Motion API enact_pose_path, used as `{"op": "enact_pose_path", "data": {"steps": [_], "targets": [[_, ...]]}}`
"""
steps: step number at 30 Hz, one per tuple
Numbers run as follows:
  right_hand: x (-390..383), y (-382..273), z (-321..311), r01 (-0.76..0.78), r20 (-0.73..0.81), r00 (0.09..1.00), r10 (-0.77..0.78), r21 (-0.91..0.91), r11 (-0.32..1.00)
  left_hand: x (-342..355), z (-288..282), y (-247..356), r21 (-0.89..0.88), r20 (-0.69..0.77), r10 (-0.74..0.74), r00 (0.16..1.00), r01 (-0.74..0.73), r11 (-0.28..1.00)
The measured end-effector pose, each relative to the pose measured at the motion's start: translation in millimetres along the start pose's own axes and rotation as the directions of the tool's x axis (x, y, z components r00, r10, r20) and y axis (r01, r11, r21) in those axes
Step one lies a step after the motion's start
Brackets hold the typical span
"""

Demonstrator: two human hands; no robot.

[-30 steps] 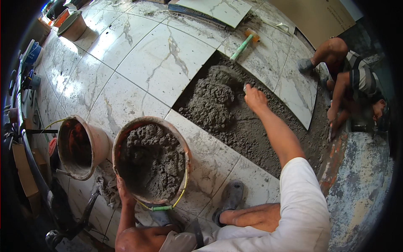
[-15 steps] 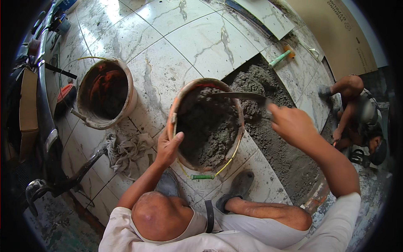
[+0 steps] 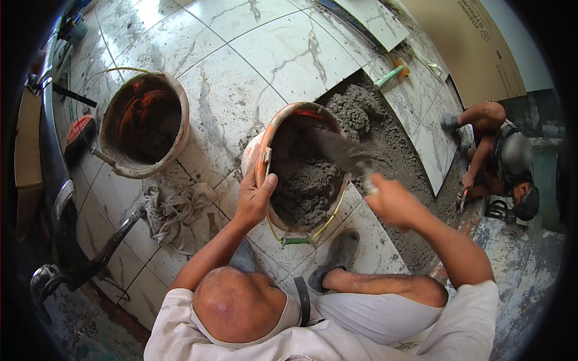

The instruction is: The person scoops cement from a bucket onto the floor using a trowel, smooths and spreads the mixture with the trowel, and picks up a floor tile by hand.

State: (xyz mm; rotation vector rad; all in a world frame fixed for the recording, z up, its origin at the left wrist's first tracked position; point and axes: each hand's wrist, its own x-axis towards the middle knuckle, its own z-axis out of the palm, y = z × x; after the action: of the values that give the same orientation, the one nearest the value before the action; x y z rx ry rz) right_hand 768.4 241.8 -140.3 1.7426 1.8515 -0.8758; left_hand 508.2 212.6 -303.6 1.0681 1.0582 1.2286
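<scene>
Your right grip clasps the trowel, which slants up-left from it over the bucket your left grip holds.

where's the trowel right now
In the head view, the trowel is just right of centre, in the right hand, its blurred blade extending across the right rim of the bucket of mortar.

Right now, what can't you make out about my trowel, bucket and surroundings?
In the head view:
Trowel blade: outline smeared by motion blur.
Held bucket: bottom hidden by mortar and shadow.
Left shoe: partly behind left knee.
Loose white tile: cut off by upper edge.
</scene>
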Motion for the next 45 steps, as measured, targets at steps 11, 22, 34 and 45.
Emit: {"op": "enact_pose_path", "data": {"steps": [11,22,34,45], "targets": [[32,-28,103,-0.156,0.296,0.833,-0.468,0.937,0.314,-8,6,-3,-0.053,0.003,-0.038,0.999,0.038,0.998],[10,54,52,-0.09,0.217,0.79,-0.573,0.966,0.242,-5,-21,-21,-0.109,-0.229,-0.165,0.959,0.143,0.984],[55,233,121,0.062,-0.427,0.904,0.002,0.136,0.989,-13,-47,-33,-0.07,-0.259,-0.199,0.945,0.188,0.98],[-5,135,-28,0.142,-0.447,0.881,-0.158,-0.069,0.987,-12,-6,0,0.032,-0.205,-0.231,0.951,0.243,0.97]]}}
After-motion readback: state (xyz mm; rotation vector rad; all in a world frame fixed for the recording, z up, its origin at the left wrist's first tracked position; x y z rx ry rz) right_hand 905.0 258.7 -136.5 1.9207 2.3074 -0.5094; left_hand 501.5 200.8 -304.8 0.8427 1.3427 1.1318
